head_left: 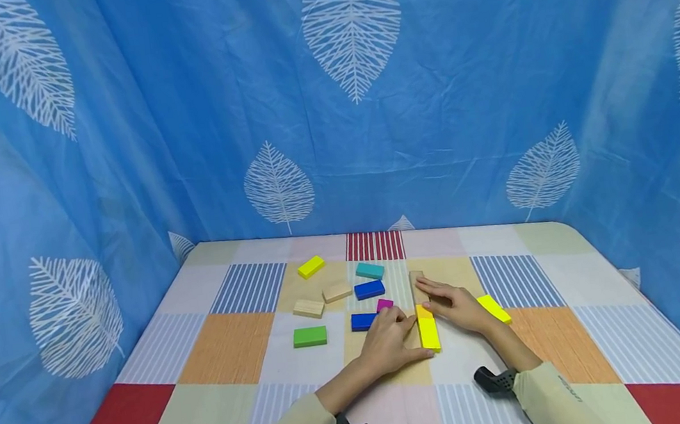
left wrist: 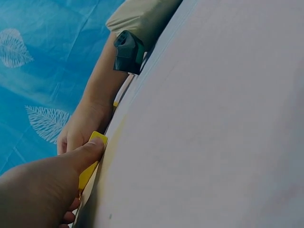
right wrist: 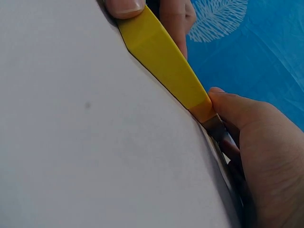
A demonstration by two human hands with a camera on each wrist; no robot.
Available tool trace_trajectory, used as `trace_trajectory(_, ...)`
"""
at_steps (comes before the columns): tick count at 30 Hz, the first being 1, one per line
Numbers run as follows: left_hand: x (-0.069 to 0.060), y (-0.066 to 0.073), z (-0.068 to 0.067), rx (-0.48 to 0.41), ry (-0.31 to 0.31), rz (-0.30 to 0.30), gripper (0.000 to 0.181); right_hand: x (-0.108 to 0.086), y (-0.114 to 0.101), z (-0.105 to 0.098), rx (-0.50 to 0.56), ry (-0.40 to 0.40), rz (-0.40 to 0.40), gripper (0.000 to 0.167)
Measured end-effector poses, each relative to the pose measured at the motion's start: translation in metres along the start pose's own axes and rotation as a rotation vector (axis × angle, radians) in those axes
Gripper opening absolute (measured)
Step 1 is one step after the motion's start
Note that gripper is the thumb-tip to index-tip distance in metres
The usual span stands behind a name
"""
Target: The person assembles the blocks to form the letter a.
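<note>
Head view alone shows a flat green rectangular block (head_left: 309,337); left hand (head_left: 386,341) pinches a yellow rectangular block (head_left: 429,335); right hand (head_left: 466,309), cannot tell.

A bright yellow oblong block (head_left: 429,336), its surface darkening to orange at the far end, lies flat and lengthwise from front to back, while a pale bare-wood block (head_left: 418,288), partly hidden, lies in line just beyond the yellow block's far end.
</note>
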State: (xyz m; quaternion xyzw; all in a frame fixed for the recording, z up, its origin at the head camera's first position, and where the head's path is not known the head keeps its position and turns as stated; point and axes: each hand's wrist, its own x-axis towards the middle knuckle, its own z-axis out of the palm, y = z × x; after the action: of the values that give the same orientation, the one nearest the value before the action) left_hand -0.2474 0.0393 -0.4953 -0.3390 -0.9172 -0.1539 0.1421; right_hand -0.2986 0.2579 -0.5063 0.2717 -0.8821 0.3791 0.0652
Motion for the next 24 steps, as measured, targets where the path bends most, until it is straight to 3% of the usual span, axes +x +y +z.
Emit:
trace_trajectory(12, -0.0015, -0.0001, -0.0018, 0.005, 0.001, 0.002, 0.074, 0.0015, -0.0031, -0.0023, 0.024, -0.029, 0.02, 0.051)
trace_trajectory(24, -0.0001, -0.0001, 0.0011, 0.019, 0.019, 0.022, 0.075, -0.0002, -0.0044, -0.0056, 0.025, -0.138, 0.119, 0.075)
